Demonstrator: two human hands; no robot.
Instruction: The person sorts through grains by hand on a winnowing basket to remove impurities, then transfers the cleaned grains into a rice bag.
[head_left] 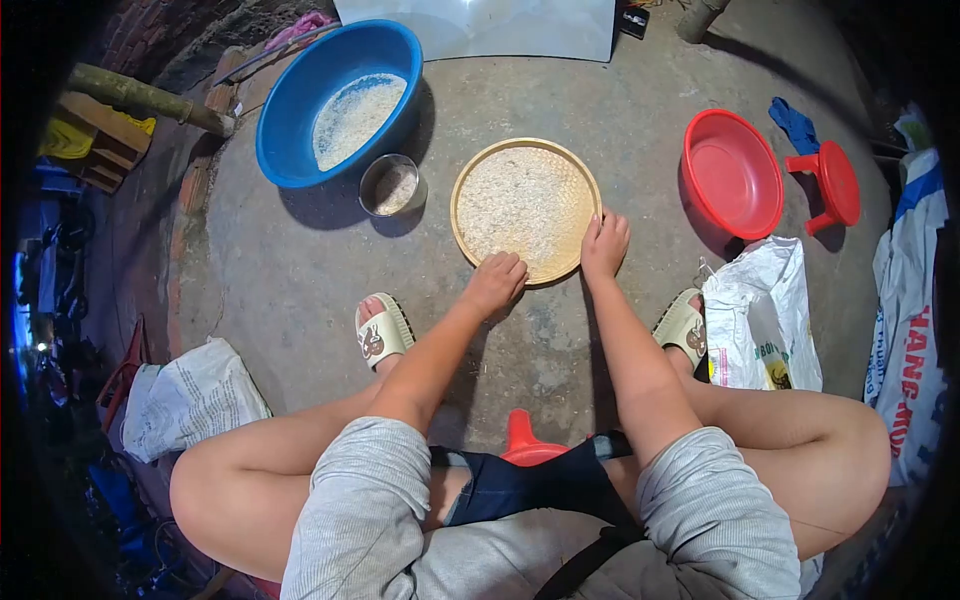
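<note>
In front of me is a round woven winnowing basket (pixel 582 215), spread with pale grain (pixel 515 195) that looks like rice. The grain covers most of the weave, with bare weave showing at the right. My left hand (pixel 497 283) is closed on the near rim, fingers curled over the edge. On the right rim, my right hand (pixel 605 245) grips with its fingertips up at the edge and the thumb side toward the basket. A clear container (pixel 393 186) partly filled with grain stands just left of the basket.
A large blue basin (pixel 272 135) holding more pale grain sits at the back left. To the right are a red basin (pixel 735 175), a red stool (pixel 838 183) and a white sack (pixel 765 300). Another sack (pixel 195 400) lies by my left knee. A metal sheet (pixel 500 28) lies at the back.
</note>
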